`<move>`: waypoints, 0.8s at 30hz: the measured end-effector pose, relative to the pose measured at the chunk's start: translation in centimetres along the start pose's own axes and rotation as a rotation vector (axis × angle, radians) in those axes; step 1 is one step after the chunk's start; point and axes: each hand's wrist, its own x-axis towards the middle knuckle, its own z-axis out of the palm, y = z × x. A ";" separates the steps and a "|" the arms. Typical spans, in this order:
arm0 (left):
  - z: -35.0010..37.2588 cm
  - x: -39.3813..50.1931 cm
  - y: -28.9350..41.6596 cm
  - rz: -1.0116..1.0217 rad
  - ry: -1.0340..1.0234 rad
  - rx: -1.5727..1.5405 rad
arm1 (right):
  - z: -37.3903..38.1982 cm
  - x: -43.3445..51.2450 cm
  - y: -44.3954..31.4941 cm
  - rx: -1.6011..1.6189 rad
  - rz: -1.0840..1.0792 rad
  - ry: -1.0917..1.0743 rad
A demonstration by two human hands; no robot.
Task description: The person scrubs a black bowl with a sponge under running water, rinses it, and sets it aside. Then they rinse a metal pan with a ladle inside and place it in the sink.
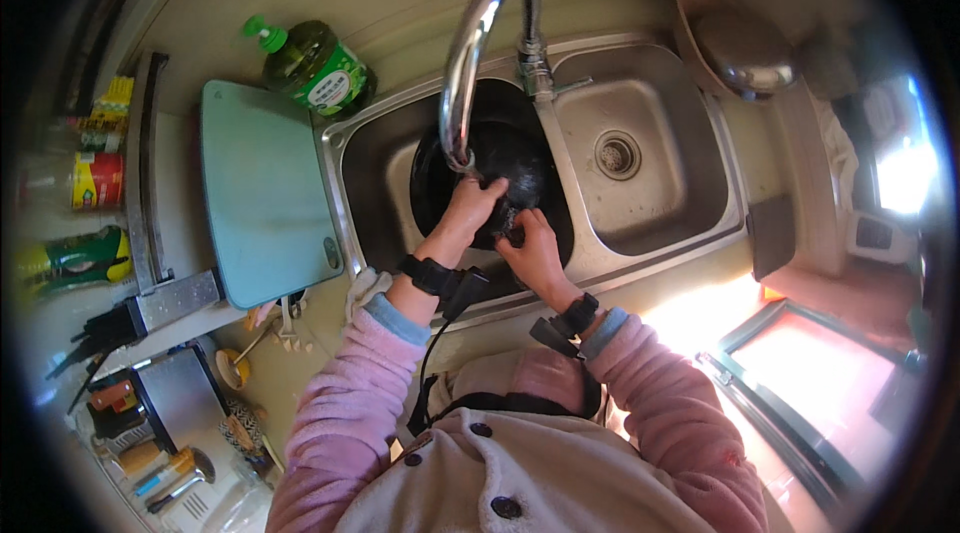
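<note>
A round black basin (433, 210) sits in the left bowl of a stainless steel double sink (585, 251), with a dark, shiny surface inside it. The curved chrome faucet (466, 67) reaches over the basin, its spout just above my left hand (474, 206). That hand is bent over the basin, thumb extended, its fingertips hidden. Close by on the right, my right hand (532, 242) pinches a small dark, wet item (513, 233) between thumb and fingers. What the item is cannot be made out. Whether my left hand also grips it is unclear.
The sink's right bowl (637, 195) has a drain strainer. Left of the sink are a pale green cutting board (262, 195) and a green pump bottle (322, 71). A metal bowl (742, 56) stands at back right. Utensils, including a ladle (199, 467), lie lower left.
</note>
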 end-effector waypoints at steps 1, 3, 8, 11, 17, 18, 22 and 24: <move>0.1 -0.6 -0.2 0.131 -0.003 0.063 | -0.1 -0.1 0.1 0.013 -0.020 -0.019; 0.2 -0.8 -0.2 0.033 -0.008 0.251 | -0.6 -0.2 0.4 -0.001 0.035 -0.098; 1.1 -3.3 -1.1 0.077 0.004 0.579 | -4.7 0.5 0.6 0.001 0.173 -0.250; 1.5 -4.9 -1.8 0.140 -0.004 0.758 | -7.8 2.3 -0.8 -0.082 0.159 -0.273; 2.1 -6.8 -3.2 0.317 -0.066 0.876 | -11.1 8.1 -9.9 -0.165 -0.212 -0.173; 2.0 -6.9 -3.4 0.332 -0.083 0.876 | -11.3 8.8 -11.8 -0.206 -0.263 -0.178; 1.7 -6.7 -4.4 0.304 -0.195 0.856 | -10.9 10.2 -18.1 -0.336 -0.450 -0.206; 1.5 -6.6 -5.1 0.298 -0.241 0.885 | -9.8 10.8 -20.0 -0.362 -0.463 -0.200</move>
